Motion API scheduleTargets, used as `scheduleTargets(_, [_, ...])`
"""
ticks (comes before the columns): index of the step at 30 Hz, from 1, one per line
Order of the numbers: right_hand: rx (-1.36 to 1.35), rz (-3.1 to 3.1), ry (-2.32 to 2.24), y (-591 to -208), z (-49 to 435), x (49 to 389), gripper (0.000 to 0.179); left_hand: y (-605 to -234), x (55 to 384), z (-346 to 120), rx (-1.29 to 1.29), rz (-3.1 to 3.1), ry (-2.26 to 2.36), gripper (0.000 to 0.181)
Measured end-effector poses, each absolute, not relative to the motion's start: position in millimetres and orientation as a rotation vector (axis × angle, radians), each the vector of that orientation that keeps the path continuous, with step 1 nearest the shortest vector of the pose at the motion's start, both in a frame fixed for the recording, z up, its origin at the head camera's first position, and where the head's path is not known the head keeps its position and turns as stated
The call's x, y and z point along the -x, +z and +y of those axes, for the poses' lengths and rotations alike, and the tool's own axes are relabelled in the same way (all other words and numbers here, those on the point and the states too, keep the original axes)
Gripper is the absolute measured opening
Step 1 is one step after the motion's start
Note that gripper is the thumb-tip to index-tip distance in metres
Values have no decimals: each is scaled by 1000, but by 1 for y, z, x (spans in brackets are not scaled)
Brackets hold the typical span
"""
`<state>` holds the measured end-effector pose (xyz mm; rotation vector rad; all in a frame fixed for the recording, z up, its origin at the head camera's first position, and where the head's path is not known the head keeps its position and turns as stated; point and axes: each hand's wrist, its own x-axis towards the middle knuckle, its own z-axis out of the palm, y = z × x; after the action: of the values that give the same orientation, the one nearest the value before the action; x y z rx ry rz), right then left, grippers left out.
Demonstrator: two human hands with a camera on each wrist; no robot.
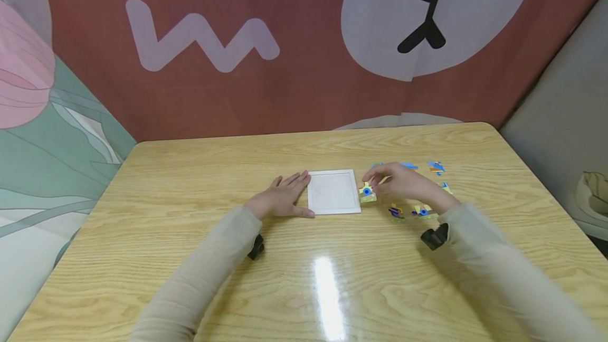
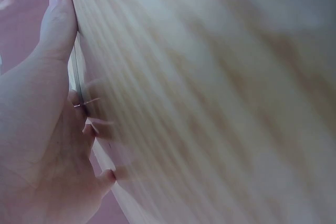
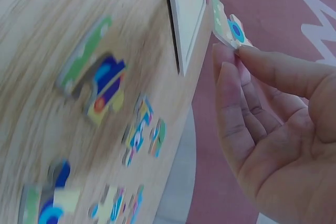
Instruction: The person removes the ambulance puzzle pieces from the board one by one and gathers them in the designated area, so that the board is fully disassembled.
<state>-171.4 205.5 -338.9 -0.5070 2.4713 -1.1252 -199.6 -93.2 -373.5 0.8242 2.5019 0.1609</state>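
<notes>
A square white puzzle tray [image 1: 334, 211] lies flat on the wooden table, its inside plain white. My left hand [image 1: 284, 198] rests at the tray's left edge, fingers extended and spread, fingertips at the upper corner and thumb near the lower one. In the left wrist view the left thumb [image 2: 59, 27] lies straight along the edge. Between thumb and fingertips, my right hand [image 1: 401, 181] pinches a jigsaw piece [image 1: 367, 192], yellow and green with a blue ring. The right wrist view shows this piece [image 3: 231, 27] tilted and raised, close beside the tray's right side.
Several loose jigsaw pieces lie right of the tray, among them a dark blue and yellow piece [image 1: 396, 212], a blue-ringed piece [image 1: 424, 211] and a blue-orange piece [image 1: 436, 167]. My right forearm passes over part of this group. A printed cloth [image 1: 304, 94] stands behind the table.
</notes>
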Motion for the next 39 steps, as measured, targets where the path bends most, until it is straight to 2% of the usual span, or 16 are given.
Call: scheduleTargets(39, [210, 2525, -1082, -349, 317, 148, 39, -371, 198, -93, -810, 2491, 196, 98])
